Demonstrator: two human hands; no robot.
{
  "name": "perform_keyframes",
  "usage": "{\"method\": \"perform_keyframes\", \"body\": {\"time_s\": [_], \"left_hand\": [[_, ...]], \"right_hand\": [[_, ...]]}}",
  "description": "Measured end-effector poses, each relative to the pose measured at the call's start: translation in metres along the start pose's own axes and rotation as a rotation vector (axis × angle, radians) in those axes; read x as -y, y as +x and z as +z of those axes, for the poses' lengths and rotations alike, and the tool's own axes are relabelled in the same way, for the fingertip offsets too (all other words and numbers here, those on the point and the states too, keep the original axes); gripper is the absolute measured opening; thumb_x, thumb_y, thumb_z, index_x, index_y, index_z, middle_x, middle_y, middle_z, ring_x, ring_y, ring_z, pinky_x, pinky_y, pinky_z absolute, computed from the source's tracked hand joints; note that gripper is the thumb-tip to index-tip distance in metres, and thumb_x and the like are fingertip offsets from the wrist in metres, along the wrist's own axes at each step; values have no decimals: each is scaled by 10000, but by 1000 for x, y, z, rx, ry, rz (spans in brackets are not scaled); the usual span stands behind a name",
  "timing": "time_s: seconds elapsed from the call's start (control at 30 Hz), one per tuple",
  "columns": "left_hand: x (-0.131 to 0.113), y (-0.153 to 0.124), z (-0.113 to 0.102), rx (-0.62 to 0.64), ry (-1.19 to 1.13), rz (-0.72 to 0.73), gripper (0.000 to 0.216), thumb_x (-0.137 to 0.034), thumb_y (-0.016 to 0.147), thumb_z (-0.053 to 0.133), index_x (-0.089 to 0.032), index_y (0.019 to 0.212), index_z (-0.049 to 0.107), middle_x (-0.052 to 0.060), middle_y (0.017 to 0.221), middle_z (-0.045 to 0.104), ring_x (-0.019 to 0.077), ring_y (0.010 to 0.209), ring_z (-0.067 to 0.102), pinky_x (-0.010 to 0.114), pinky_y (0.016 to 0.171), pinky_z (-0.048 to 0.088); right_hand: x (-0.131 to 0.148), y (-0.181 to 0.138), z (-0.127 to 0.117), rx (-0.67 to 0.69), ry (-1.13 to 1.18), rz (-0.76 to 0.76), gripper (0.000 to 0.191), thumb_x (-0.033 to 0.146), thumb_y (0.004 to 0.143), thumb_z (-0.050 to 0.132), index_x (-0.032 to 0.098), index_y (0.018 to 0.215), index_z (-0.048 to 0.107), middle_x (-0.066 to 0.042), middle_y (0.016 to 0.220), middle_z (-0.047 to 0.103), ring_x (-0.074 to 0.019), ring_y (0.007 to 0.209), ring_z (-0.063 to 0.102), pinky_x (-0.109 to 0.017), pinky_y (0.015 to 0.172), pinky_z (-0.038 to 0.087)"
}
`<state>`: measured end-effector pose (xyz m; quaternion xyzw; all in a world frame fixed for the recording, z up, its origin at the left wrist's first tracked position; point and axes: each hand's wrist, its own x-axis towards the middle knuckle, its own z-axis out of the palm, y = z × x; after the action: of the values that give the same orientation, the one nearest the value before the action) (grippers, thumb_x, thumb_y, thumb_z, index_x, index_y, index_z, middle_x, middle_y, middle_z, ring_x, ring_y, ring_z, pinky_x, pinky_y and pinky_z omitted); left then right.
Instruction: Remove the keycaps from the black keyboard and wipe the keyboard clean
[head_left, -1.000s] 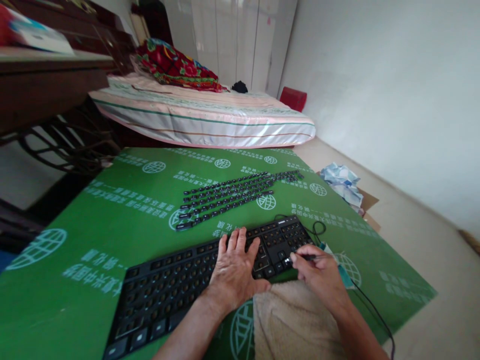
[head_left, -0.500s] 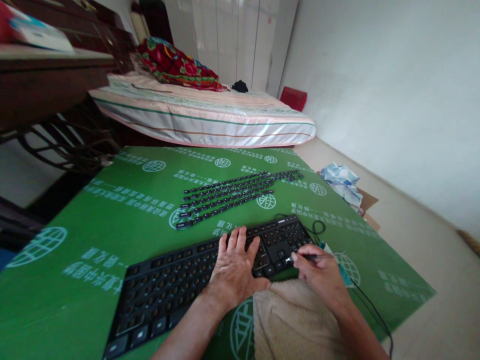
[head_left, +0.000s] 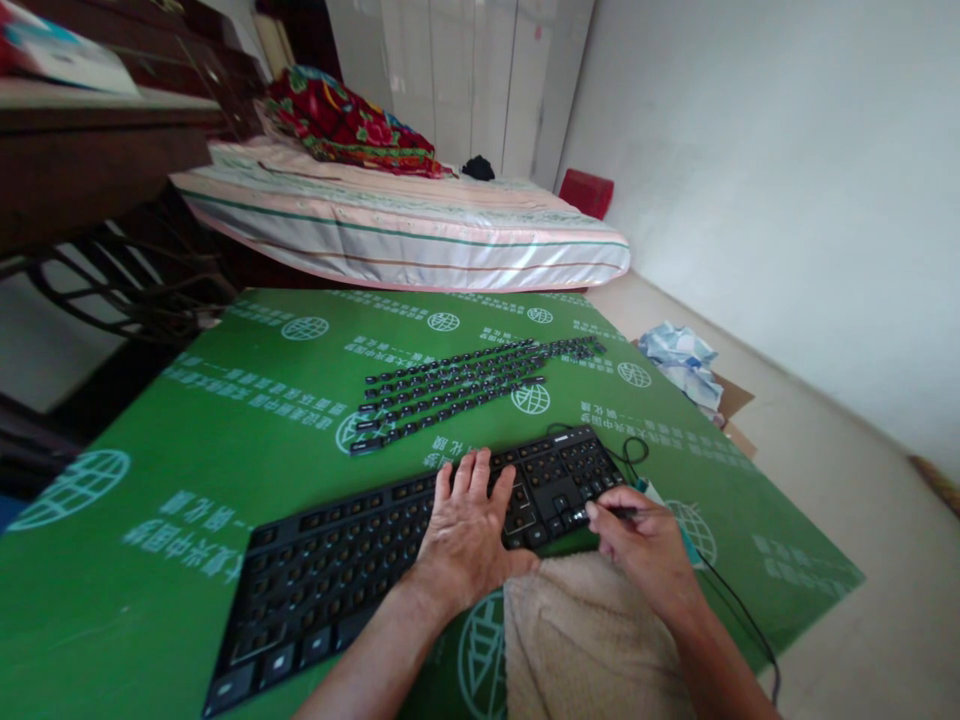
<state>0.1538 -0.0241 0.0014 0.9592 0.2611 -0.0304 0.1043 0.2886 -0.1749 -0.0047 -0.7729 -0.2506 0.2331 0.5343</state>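
A black keyboard [head_left: 337, 560] lies slanted across the green board, most of its keycaps off and the small round switch spots bare. My left hand [head_left: 469, 540] rests flat on its middle, fingers spread. Pinched in my right hand [head_left: 649, 545] is a thin dark-handled tool [head_left: 624, 512], its pale tip down at the arrow keys; its exact kind is unclear. Loose black keycaps [head_left: 450, 385] lie in several rows behind the keyboard. A beige cloth [head_left: 585, 640] sits between my forearms, close to the keyboard's front edge.
The green board [head_left: 187, 430] carries all this. A black cable [head_left: 742, 605] runs over its right side, and a teal and white packet [head_left: 686, 540] lies partly under my right hand. Beyond are a bed [head_left: 405, 225], a dark wooden table [head_left: 105, 150] and crumpled wrapping [head_left: 679, 360] on the floor.
The view has shifted slightly. The tool's tip stays at the arrow keys, with my right hand barely moved. My left hand holds its place on the keyboard.
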Motion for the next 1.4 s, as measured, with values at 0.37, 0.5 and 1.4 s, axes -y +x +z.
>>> {"method": "perform_keyframes", "body": {"time_s": [0.37, 0.5, 1.4], "left_hand": [[2, 0, 7, -51, 22, 14, 971, -679, 620, 577, -133, 1391, 353, 232, 1483, 229, 374, 1373, 143, 527, 1094, 69], [2, 0, 8, -46, 23, 15, 986, -679, 622, 572, -110, 1394, 344, 233, 1484, 224, 373, 1373, 141, 527, 1097, 62], [-2, -1, -3, -19, 11, -7, 989, -704, 609, 562, -122, 1385, 368, 222, 1486, 221, 359, 1375, 152, 513, 1102, 84]], "right_hand": [[1, 2, 2, 6, 18, 19, 309, 460, 699, 629, 166, 640, 555, 29, 457, 491, -94, 408, 413, -202, 398, 307], [0, 0, 1, 7, 19, 12, 300, 451, 702, 629, 167, 638, 559, 29, 455, 490, -95, 408, 416, -204, 400, 309], [-4, 1, 6, 33, 8, 4, 285, 437, 723, 621, 168, 648, 563, 40, 450, 452, -86, 412, 372, -199, 397, 263]]}}
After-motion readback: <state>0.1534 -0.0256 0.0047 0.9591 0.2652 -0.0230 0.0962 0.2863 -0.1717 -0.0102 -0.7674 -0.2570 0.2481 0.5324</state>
